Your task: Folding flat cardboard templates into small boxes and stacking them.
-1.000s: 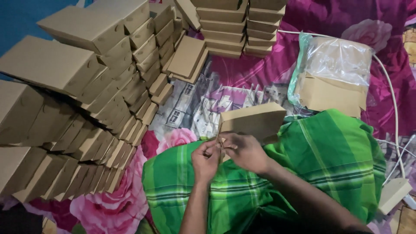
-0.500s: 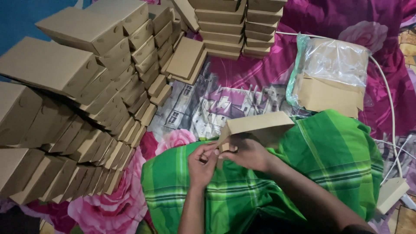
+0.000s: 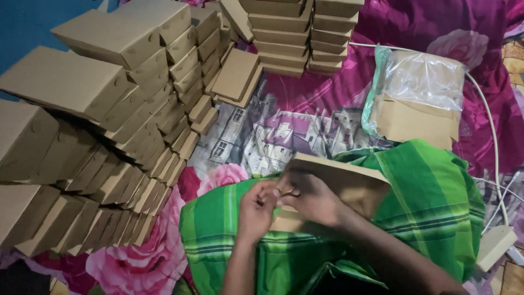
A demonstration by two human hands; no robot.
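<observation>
Both hands on one half-folded box (image 3: 338, 183) over green cloth (image 3: 431, 202), lap level. Left hand (image 3: 255, 210) pinches box's near-left corner, fingers narrow; right hand (image 3: 311, 199) closes on a flap just beside it, fingertips meeting at the tab.

Risk, as judged: tab misses its slot or card creases, cause being thin board and a soft lap underneath.

Tab itself hidden betw. fingertips; box base covered by right hand. Stacks of boxes (image 3: 109, 109) left of fingers, cut off at frame edge. Bag of flats (image 3: 417, 95) beyond, contents hazy.
</observation>
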